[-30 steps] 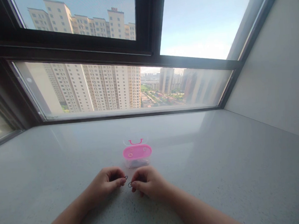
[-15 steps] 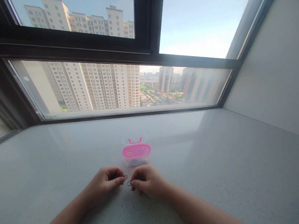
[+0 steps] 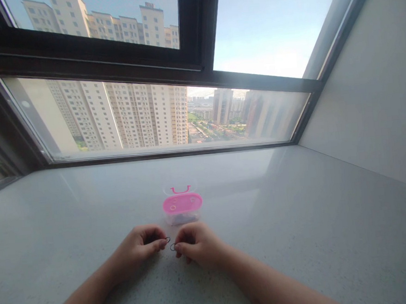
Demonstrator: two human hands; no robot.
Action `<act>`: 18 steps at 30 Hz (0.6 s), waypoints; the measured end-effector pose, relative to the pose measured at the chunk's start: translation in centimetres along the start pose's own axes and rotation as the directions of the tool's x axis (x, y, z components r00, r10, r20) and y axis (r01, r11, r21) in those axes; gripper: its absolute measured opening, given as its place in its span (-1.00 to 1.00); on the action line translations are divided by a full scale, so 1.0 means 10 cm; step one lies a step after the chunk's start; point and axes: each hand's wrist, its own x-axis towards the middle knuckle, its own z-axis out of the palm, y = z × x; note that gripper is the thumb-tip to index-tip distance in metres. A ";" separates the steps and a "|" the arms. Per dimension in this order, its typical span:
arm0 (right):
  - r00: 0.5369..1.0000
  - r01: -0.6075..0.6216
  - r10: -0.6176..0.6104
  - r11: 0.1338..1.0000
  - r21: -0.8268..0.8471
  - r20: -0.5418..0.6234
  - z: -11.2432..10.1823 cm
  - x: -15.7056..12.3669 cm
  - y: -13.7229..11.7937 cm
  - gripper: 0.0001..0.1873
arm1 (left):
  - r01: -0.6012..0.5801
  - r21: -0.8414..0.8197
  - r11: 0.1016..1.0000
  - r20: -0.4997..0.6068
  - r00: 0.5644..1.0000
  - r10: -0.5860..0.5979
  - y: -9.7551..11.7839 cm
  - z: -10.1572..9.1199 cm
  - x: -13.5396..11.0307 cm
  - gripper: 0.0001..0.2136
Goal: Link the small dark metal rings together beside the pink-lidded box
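Both of my hands rest on a pale speckled sill point(image 3: 298, 219), fingertips almost meeting. My left hand point(image 3: 140, 244) is closed in a pinch on a small dark wire loop point(image 3: 168, 239), perhaps a paper clip. My right hand point(image 3: 195, 243) pinches a second small dark loop point(image 3: 172, 247) just beside the first. The two loops are very close; whether they touch I cannot tell. Just beyond my fingers stands a small clear box with a pink lid point(image 3: 182, 203) and a pink handle, holding something dark.
A wide window with a dark frame point(image 3: 170, 82) runs along the back of the sill, showing tall buildings outside. A light wall point(image 3: 369, 103) closes off the right side. The sill stretches wide to left and right of my hands.
The hands keep the same pinch on the loops. The camera has shifted slightly, so the box and hands sit a little to the left and higher in the picture.
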 end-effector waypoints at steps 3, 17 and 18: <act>1.000 0.009 -0.009 1.000 0.002 0.001 0.00 0.00 0.01 -0.92 | 0.000 -0.002 1.000 0.003 1.000 0.000 0.00 0.00 0.00 -0.74; 1.000 0.012 -0.012 1.000 -0.006 0.014 0.00 -0.02 -0.03 -0.92 | 0.008 0.022 1.000 -0.004 1.000 -0.008 0.03 0.00 0.00 -0.75; 1.000 0.013 -0.013 1.000 -0.005 0.014 0.00 -0.02 -0.03 -0.93 | 0.008 0.019 1.000 -0.003 1.000 -0.008 0.03 0.00 0.00 -0.76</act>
